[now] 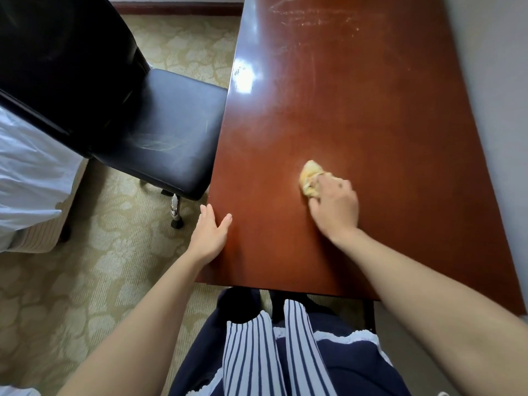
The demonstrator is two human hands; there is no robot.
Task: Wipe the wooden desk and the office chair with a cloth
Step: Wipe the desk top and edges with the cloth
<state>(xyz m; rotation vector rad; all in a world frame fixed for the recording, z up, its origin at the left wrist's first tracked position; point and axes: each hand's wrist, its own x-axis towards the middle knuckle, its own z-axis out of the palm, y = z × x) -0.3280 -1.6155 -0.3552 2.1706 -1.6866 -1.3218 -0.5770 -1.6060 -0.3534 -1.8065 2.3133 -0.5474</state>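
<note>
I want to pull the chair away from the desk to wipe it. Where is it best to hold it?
Probably the top edge of the backrest, with a grip from above by the left hand: it is a long bare rim on the person's side, while the seat sits close to the desk.

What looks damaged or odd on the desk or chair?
Pale streaks mark the far end of the wooden desk, past the cloth in the right hand. Whitish scuffs cross the office chair seat. Smears or scratches: cannot tell.
</note>
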